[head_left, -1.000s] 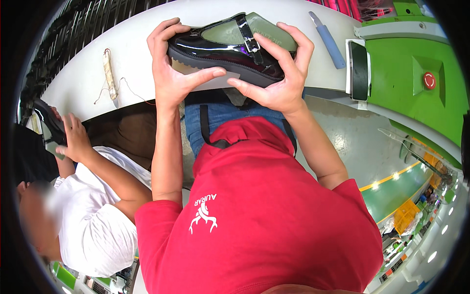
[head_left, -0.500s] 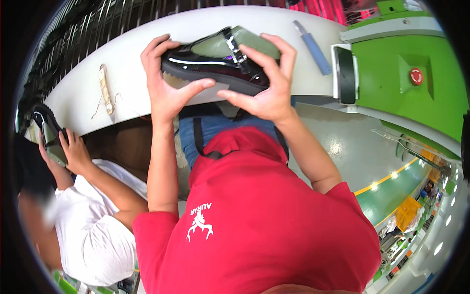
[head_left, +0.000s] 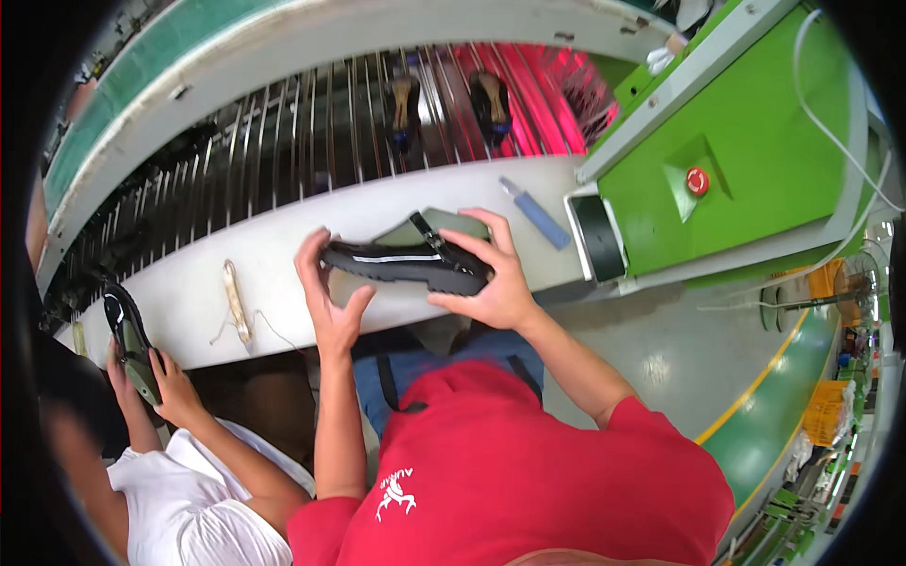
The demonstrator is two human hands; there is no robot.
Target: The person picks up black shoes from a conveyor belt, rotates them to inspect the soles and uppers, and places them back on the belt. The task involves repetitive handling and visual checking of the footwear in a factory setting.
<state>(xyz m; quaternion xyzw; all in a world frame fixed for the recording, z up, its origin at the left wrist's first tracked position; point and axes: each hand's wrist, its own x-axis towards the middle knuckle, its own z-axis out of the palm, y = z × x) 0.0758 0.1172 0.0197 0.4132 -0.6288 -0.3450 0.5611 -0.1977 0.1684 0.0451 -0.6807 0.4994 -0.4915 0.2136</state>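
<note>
we see a black shoe [head_left: 396, 269] with a green form inside, above the white bench [head_left: 278, 283], sole edge toward us. both hands grip it: our left hand [head_left: 328, 307] curls about the toe, our right hand [head_left: 495, 278] clasps the heel end, thumb under the sole. blue-handled tool [head_left: 540, 219] lies on the bench to the right, wrapped tool [head_left: 236, 304] to the left. at far left a co-worker [head_left: 203, 500] holds another shoe [head_left: 127, 325].
</note>
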